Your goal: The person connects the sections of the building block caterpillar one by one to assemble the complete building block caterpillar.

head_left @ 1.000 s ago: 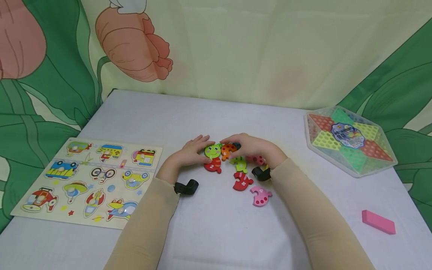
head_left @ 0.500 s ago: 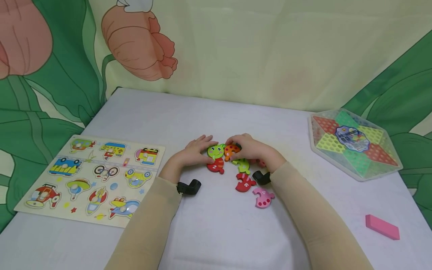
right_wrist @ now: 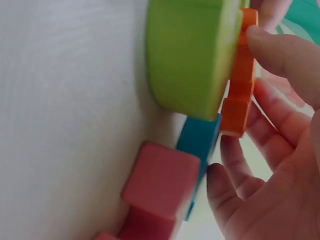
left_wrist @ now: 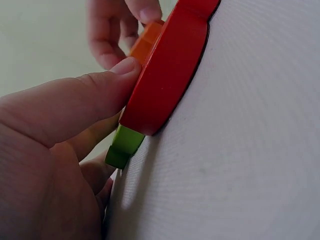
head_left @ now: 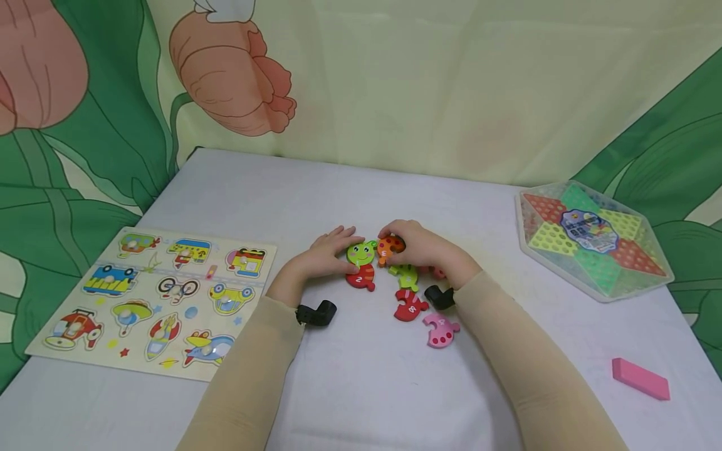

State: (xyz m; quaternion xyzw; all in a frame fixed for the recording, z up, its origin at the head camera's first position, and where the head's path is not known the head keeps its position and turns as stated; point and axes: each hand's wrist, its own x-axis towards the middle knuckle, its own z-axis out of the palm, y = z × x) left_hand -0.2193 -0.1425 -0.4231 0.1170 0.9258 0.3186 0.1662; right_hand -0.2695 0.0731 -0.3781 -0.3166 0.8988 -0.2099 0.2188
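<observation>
In the head view a green smiling caterpillar head piece (head_left: 360,252) is joined to a red puzzle piece (head_left: 362,279) numbered 2. My left hand (head_left: 323,257) holds this pair at its left side, thumb against the red edge (left_wrist: 170,65) in the left wrist view. Just to the right, my right hand (head_left: 420,245) pinches an orange puzzle piece (head_left: 385,252) numbered 3 between thumb and fingers. A small gap separates it from the pair. Below that hand lie a green piece (head_left: 407,278), a red piece (head_left: 410,306) and a pink piece (head_left: 442,331).
A blue piece (right_wrist: 198,135) and a pink piece (right_wrist: 162,175) lie beneath my right hand. A wooden vehicle puzzle board (head_left: 186,312) lies on the left. At the far right is a clear hexagonal game box (head_left: 589,282), with a pink block (head_left: 640,379) nearer.
The orange piece, pinched in my right hand, has shifted slightly up and tilted. My left hand stays on the head and red piece. The whole view moved a little between the first two frames.
</observation>
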